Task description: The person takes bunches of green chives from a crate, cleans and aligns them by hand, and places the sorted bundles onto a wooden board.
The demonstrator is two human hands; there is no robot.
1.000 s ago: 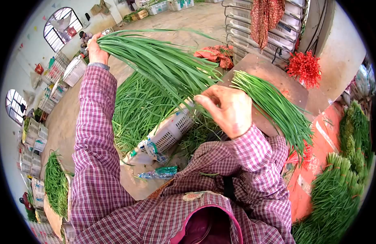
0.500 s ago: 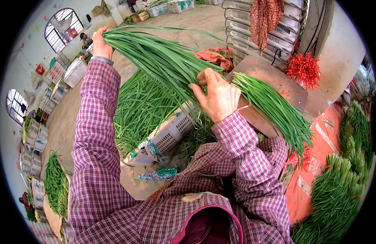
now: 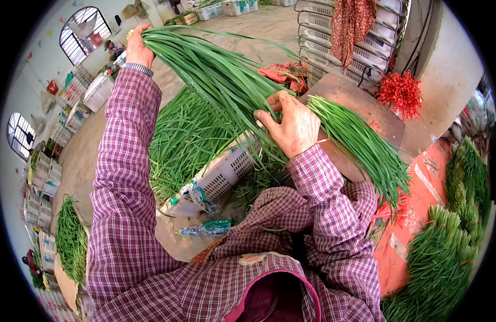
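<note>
My left hand (image 3: pixel 139 47), raised at the upper left, is closed round one end of a bunch of long green leaves (image 3: pixel 216 67). The bunch fans out to the right and droops. At its other end, my right hand (image 3: pixel 295 124) pinches the leaf tips between thumb and fingers. Below the bunch is a white crate (image 3: pixel 224 174) heaped with loose green leaves (image 3: pixel 183 139). Just right of my right hand, another bunch (image 3: pixel 360 139) lies on a brown board (image 3: pixel 385 118), its pale ends towards the back.
Tied green bundles (image 3: pixel 441 263) stand on an orange sheet (image 3: pixel 401 241) at the right. Red ties (image 3: pixel 401 95) hang by stacked crates (image 3: pixel 318 40). A blue-green plastic bundle (image 3: pixel 208 228) lies near my lap. A person (image 3: pixel 115 49) sits far off at the upper left.
My left hand has moved up and slightly right with the bunch. My right hand has moved up and left, and its fingers have closed on the leaf tips.
</note>
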